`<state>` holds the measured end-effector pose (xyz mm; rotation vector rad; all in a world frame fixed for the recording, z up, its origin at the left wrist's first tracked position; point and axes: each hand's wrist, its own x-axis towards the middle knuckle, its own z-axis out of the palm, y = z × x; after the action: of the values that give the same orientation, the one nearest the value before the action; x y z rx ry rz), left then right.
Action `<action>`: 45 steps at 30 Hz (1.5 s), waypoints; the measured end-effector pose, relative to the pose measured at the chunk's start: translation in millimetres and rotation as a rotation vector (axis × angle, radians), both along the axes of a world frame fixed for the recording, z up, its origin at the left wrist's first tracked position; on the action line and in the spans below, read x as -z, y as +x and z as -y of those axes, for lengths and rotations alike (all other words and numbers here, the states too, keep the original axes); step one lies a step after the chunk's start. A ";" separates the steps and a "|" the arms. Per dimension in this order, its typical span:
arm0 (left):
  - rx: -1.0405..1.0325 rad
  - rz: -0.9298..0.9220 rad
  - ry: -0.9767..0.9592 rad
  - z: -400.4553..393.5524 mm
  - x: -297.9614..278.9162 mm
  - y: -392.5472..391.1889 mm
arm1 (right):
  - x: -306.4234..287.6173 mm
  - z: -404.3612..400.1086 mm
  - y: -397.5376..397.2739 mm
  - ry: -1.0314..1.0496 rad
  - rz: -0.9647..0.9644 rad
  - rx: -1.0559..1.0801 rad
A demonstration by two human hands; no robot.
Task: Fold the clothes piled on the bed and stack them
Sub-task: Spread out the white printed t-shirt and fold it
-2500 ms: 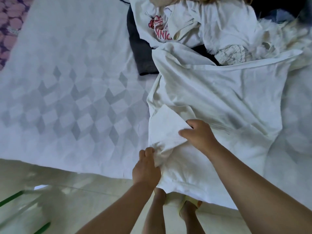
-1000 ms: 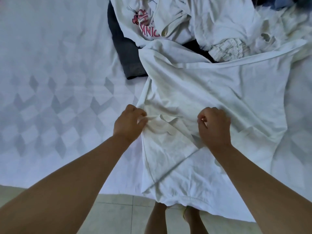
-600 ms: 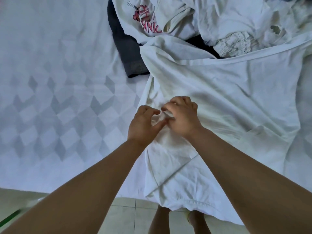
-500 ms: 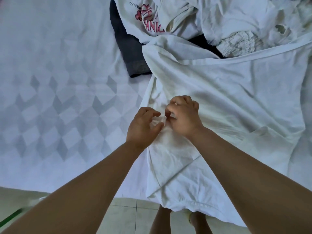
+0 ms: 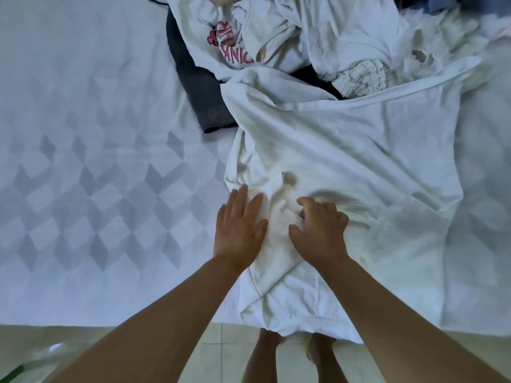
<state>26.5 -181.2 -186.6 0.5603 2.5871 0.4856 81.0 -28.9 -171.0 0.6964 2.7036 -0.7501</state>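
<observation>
Head view: white shirt (image 5: 345, 167) lies spread at the near edge of the bed (image 5: 83, 134), hem hanging over it. Left hand (image 5: 239, 230) rests flat on the folded-in sleeve, fingers straight. Right hand (image 5: 318, 230) presses beside it, fingers loosely bent, gripping nothing evident. Judged step: smoothing the first sleeve fold. Next move likely calls for folding in the opposite side. Unfolded pile (image 5: 304, 37) sits behind, touching the shirt.
</observation>
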 end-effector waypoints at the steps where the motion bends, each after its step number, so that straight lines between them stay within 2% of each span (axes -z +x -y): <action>1: 0.023 0.047 -0.065 2.7 2.6 2.9 | 1.5 0.4 8.4 -0.014 0.075 0.022; 6: 0.138 0.114 -0.265 10.7 2.6 0.2 | -4.0 -14.5 44.6 0.037 0.096 0.136; 9: 0.151 0.107 -0.232 13.0 -6.3 3.6 | -9.0 -21.5 61.8 0.116 0.111 0.126; 12: 0.171 0.068 -0.202 17.2 -14.7 19.3 | -10.8 -26.6 78.2 0.177 -0.091 0.062; 14: 0.244 0.024 -0.165 25.4 -14.5 38.3 | -15.0 -33.7 93.3 0.139 -0.199 0.043; 17: 0.428 -0.121 0.022 46.1 -8.7 69.0 | -18.9 -46.2 129.3 0.106 -0.246 -0.019; 20: 0.515 -0.115 0.005 72.6 0.1 97.9 | -6.7 -60.8 186.8 0.156 -0.125 -0.171; 23: 0.590 -0.091 -0.151 90.9 3.2 116.3 | 9.5 -73.2 236.8 0.164 0.026 -0.333; 26: 0.547 -0.167 -0.197 86.4 2.3 119.0 | 17.1 -77.6 256.5 0.252 0.112 -0.364; 30: 0.445 -0.263 -0.089 65.0 -1.2 119.9 | 23.5 -84.3 246.9 0.349 -0.082 -0.310; 33: 0.530 -0.378 -0.011 59.9 -3.2 121.7 | 21.4 -96.6 238.8 0.385 -0.221 -0.416; 35: 0.604 -0.417 0.027 63.7 -7.1 123.4 | 14.7 -105.2 241.0 0.304 -0.220 -0.474; 37: 0.581 -0.400 0.027 69.0 -15.1 127.7 | 3.3 -112.0 242.3 0.207 -0.136 -0.460; 41: 0.486 -0.196 -0.043 64.0 -50.8 149.3 | -29.5 -114.6 246.0 -0.051 0.194 -0.372; 43: 0.397 -0.020 -0.118 61.5 -64.6 160.7 | -43.7 -111.4 248.0 -0.160 0.302 -0.312; 45: 0.366 0.069 -0.174 61.6 -69.9 168.6 | -54.6 -108.5 250.5 -0.301 0.398 -0.241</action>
<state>195.1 -242.9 -116.7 0.9124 2.3570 0.1528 331.5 79.6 -116.4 0.3891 2.2032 -0.8311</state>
